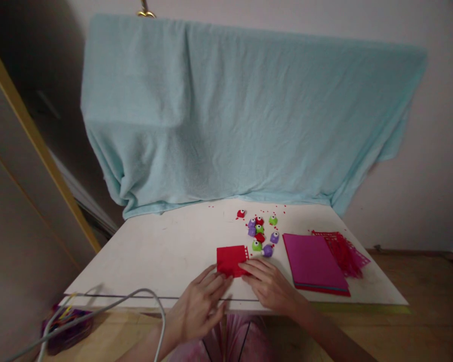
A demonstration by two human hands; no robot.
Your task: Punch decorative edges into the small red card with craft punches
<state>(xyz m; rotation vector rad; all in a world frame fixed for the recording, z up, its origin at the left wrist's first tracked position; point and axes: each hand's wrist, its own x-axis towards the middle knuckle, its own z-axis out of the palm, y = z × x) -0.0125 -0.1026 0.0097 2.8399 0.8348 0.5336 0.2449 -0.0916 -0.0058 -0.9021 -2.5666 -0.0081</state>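
A sheet of red paper [229,257] lies near the table's front edge, with a row of small holes along its right side. My left hand [200,306] rests on its lower left part, fingers stretched out and thumb apart. Across its lower right part lie the extended fingers of my right hand [266,282]. Both hands touch the paper without visibly gripping it. Just beyond are several small one-eyed figures, among them a purple figure [267,250], a green figure [256,245] and a red figure [241,213].
To the right sits a stack of coloured paper, magenta [315,261] on top. Beside it are red perforated paper strips [342,256]. Tiny red scraps dot the white table [154,256]. A light blue cloth [249,115] hangs behind. A grey cable [136,291] loops at front left.
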